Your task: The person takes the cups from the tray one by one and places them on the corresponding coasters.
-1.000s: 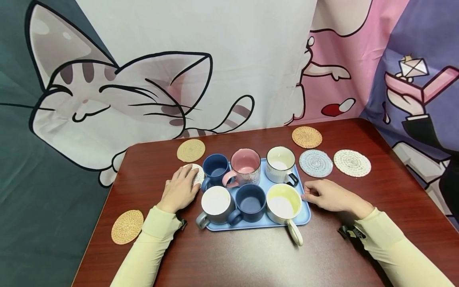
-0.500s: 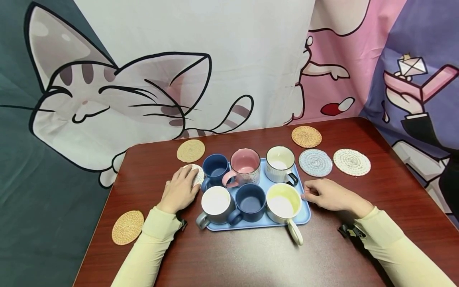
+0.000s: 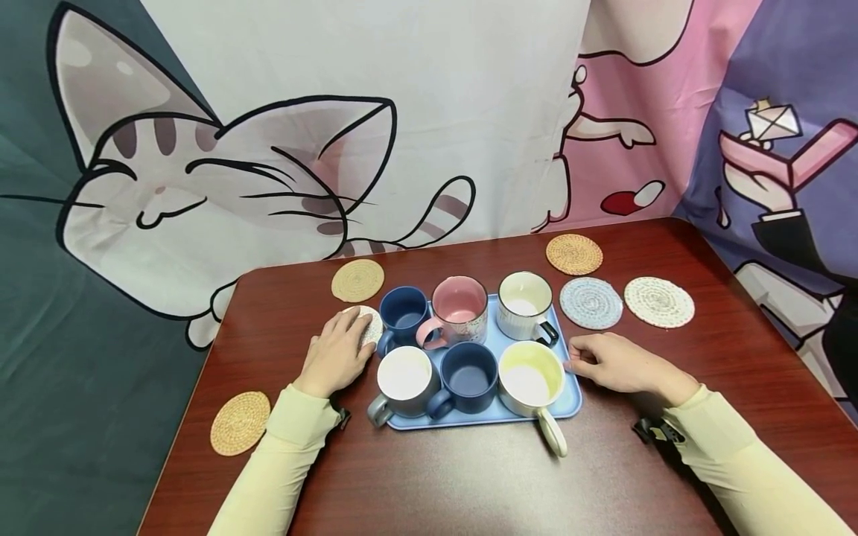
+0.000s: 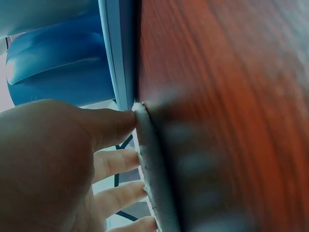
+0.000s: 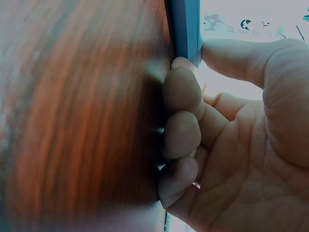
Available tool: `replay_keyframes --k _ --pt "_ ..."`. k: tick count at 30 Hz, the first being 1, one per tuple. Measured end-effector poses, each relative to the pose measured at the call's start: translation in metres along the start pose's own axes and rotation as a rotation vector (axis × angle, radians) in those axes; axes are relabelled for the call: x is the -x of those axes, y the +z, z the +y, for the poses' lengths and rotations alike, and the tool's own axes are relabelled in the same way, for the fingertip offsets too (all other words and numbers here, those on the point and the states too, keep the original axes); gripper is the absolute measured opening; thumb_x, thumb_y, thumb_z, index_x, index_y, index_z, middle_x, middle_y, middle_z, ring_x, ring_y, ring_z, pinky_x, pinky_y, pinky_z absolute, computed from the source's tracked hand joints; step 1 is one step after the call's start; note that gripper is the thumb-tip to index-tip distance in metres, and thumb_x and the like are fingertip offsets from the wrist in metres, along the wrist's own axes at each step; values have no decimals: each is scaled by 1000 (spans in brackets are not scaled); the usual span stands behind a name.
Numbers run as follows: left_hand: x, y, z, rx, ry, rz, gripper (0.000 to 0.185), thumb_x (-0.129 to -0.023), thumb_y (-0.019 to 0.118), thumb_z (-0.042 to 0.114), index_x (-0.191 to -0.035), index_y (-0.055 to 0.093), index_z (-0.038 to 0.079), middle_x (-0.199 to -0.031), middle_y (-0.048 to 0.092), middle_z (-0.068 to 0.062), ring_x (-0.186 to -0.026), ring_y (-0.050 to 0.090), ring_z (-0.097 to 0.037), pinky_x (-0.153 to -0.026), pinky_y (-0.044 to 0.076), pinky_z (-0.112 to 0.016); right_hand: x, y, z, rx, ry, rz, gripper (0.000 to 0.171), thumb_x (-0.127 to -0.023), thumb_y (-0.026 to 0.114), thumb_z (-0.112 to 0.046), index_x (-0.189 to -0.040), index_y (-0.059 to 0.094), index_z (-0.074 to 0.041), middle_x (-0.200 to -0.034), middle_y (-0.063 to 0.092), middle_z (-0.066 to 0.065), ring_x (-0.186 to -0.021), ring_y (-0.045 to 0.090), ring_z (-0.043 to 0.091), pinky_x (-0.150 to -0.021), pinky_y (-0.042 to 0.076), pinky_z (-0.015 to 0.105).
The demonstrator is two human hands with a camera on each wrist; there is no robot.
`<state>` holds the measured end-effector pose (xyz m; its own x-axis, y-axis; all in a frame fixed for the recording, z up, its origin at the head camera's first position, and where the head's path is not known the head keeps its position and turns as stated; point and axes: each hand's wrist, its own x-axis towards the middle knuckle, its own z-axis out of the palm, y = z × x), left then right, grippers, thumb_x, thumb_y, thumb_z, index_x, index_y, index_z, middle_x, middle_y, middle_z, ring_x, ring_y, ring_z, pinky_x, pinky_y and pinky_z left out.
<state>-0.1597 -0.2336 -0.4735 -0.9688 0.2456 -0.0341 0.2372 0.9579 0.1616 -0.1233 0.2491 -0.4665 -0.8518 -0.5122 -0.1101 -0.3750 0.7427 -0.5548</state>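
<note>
Six mugs crowd the blue tray (image 3: 566,394), pinched at three o'clock by the right hand (image 3: 613,365); left hand (image 3: 335,353) lies flat on a coaster (image 3: 371,325), so one-sided lifting risks tipping.

Dark red-brown wooden table (image 3: 469,484); cartoon cat cloth backdrop (image 3: 268,149) behind, evenly lit.

Cat backdrop (image 3: 221,179); straw coaster (image 3: 239,423) front-left.

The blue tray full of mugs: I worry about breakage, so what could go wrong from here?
The blue plastic tray carries six crowded ceramic mugs; lifting unevenly might slide them together. The yellow-lined mug's white handle overhangs the edge and could snag. The left hand rests on a white woven coaster, not the tray.
</note>
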Motion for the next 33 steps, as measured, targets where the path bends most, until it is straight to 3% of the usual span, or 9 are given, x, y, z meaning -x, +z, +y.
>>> replay_keyframes --k 8,12,17,25,33 --pt "8 -15 -7 27 31 -5 66 -102 60 44 -158 42 14 -168 33 -16 -152 33 -45 -107 41 -75 1 3 4 1 3 -6 28 -97 72 -28 -76 53 -25 -62 40 -17 -57 38 -2 -56 32 19" --pt "25 -27 -17 9 61 25 66 -100 63 41 -155 45 11 -166 36 -18 -148 39 -45 -108 42 -71 0 4 4 -4 7 -6 28 -97 72 -27 -76 53 -25 -62 40 -17 -57 39 -2 -56 33 19" --pt "56 -29 -32 -9 54 25 61 -98 67 39 -149 53 9 -161 43 -20 -143 45 -45 -106 44 -70 -1 3 3 -17 -11 -6 28 -98 71 -29 -77 54 -23 -64 41 -16 -57 38 -2 -55 32 20" --pt "107 -27 -59 -15 -33 23 56 -98 68 32 -145 55 4 -155 47 -25 -140 45 -51 -103 44 -71 0 3 3 -11 8 -5 28 -98 71 -28 -76 53 -24 -63 41 -16 -57 39 -2 -55 32 19" --pt "144 -28 -81 11 -199 -83 58 -104 59 33 -152 46 2 -160 34 -31 -143 32 -59 -99 38 -81 -1 3 4 -2 17 -9 28 -97 72 -26 -77 54 -25 -63 41 -17 -57 39 -2 -56 33 19"
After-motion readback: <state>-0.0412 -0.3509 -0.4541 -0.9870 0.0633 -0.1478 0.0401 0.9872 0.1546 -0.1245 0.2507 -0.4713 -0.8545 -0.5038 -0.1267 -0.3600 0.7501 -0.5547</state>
